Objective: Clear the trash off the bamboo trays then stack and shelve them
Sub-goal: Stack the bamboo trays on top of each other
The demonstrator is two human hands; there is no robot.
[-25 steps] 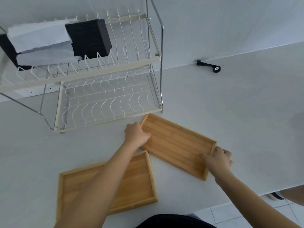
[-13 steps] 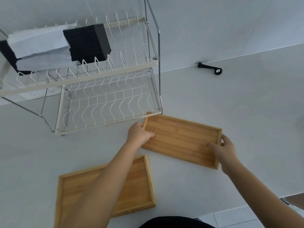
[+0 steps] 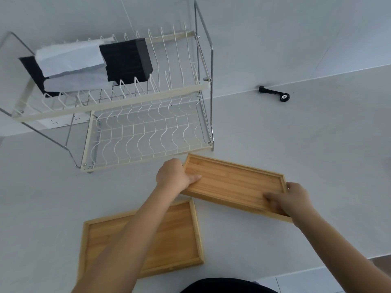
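Note:
A narrow bamboo tray point(image 3: 230, 182) is held by both ends just in front of the rack, its inside bare. My left hand point(image 3: 172, 175) grips its left short end, thumb on the tray floor. My right hand point(image 3: 293, 198) grips its right end, fingers inside the rim. A wider bamboo tray point(image 3: 179, 235) lies flat on the white counter near me, partly hidden under my left forearm. The two-tier wire dish rack point(image 3: 148, 132) stands behind, its lower shelf bare.
On the rack's upper tier sit a black box point(image 3: 127, 60) and a white paper bag point(image 3: 69, 60). A small black handle-like object point(image 3: 274, 93) lies by the wall at the right. The counter's front edge point(image 3: 296, 271) runs just below my arms.
The narrow tray has swung from a diagonal to nearly level with the rack front. My right hand shifted to the right with its end; the left hand kept its grip.

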